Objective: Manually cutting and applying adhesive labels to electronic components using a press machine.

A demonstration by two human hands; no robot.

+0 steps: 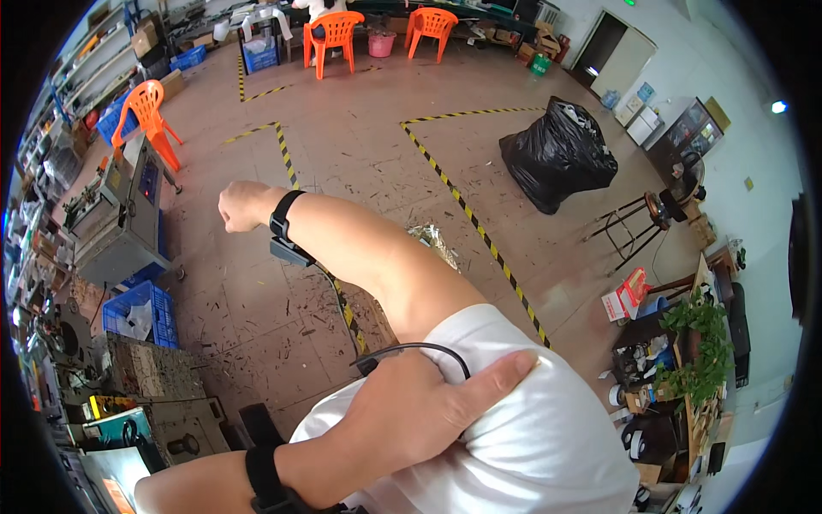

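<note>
- White sleeve (556,428), lower centre of the head view, lies under the extended thumb of the left hand (411,403); that hand's other fingers are hidden, so I cannot tell their spread.
- Bare right arm (377,244) runs lengthwise from the sleeve toward the upper left; its right hand (246,206) is curled into a fist, nothing visible held, well apart from the sleeve.
- 2 black straps (264,480) ring the wrists.
- Red-and-white box (628,295), right of frame, bears print too small to read.
</note>
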